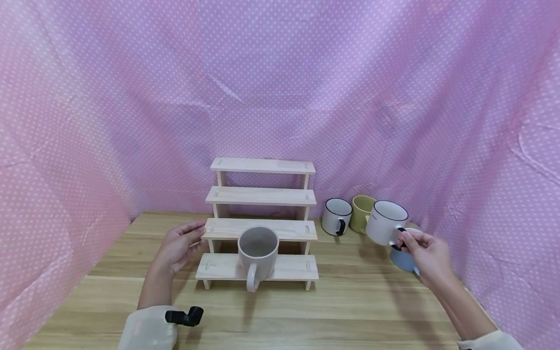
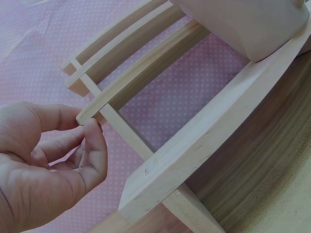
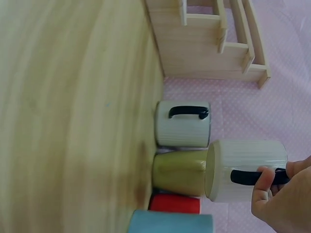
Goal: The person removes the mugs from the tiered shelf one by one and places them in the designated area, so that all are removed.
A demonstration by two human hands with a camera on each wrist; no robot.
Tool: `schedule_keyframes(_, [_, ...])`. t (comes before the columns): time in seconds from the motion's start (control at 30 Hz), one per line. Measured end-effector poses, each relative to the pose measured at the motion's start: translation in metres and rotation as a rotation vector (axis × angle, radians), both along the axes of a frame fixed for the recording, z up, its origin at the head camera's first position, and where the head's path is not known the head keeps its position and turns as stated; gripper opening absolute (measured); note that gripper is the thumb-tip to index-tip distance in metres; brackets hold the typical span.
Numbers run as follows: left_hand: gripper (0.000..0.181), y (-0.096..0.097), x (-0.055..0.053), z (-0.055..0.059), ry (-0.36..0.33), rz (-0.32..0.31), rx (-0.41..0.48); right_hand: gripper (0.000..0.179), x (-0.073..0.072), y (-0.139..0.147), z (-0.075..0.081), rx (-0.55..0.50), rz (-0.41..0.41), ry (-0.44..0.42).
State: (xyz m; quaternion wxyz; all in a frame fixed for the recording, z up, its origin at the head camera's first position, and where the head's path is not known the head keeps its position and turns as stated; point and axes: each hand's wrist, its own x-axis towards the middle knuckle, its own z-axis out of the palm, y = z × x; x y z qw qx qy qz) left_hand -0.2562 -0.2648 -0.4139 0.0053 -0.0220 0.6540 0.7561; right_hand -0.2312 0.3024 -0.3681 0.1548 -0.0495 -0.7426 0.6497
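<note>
My right hand (image 1: 426, 255) grips the black handle of a white mug (image 1: 386, 223) with a dark rim, held up off the table. In the right wrist view that white mug (image 3: 248, 167) covers part of the green mug. My left hand (image 1: 177, 245) pinches the left end of the third shelf down on a pale wooden step rack (image 1: 262, 194); its thumb and fingertips (image 2: 95, 138) show in the left wrist view. A grey-beige mug (image 1: 258, 255) sits upright on the rack's lowest step, handle towards me.
Right of the rack, a second white mug (image 1: 337, 217) with a black handle stands beside a green mug (image 1: 360, 211). A blue mug (image 1: 402, 260) is partly behind my right hand, and a red one (image 3: 174, 203) lies between green and blue. Pink dotted cloth (image 1: 280, 87) surrounds the wooden table (image 1: 332, 306).
</note>
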Motion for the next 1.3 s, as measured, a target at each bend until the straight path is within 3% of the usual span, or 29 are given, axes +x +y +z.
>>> schedule_keyframes(0.2, [0.052, 0.0, 0.0, 0.0, 0.007, -0.011, 0.005, 0.03, 0.008, 0.01, -0.012, 0.189, -0.034, -0.056])
schedule_keyframes(0.3, [0.052, 0.0, 0.0, -0.001, 0.01, -0.009, 0.013, 0.035, 0.009, 0.014, -0.019, 0.232, -0.036, -0.087])
schedule_keyframes(0.47, [0.05, -0.001, 0.0, -0.002, 0.012, -0.005, 0.023, 0.032, 0.008, 0.015, -0.027, 0.23, -0.027, -0.117])
schedule_keyframes(0.77, [0.049, -0.001, 0.0, -0.002, 0.011, -0.008, 0.029, 0.023, 0.005, 0.013, -0.042, 0.215, -0.008, -0.098])
schedule_keyframes(0.93, [0.047, 0.0, -0.001, -0.002, 0.009, -0.008, 0.039, 0.024, 0.004, 0.012, -0.048, 0.198, -0.005, -0.148])
schedule_keyframes(1.3, [0.049, 0.0, -0.001, -0.001, 0.007, -0.007, 0.022, 0.025, 0.003, 0.01, -0.049, 0.179, 0.029, -0.216])
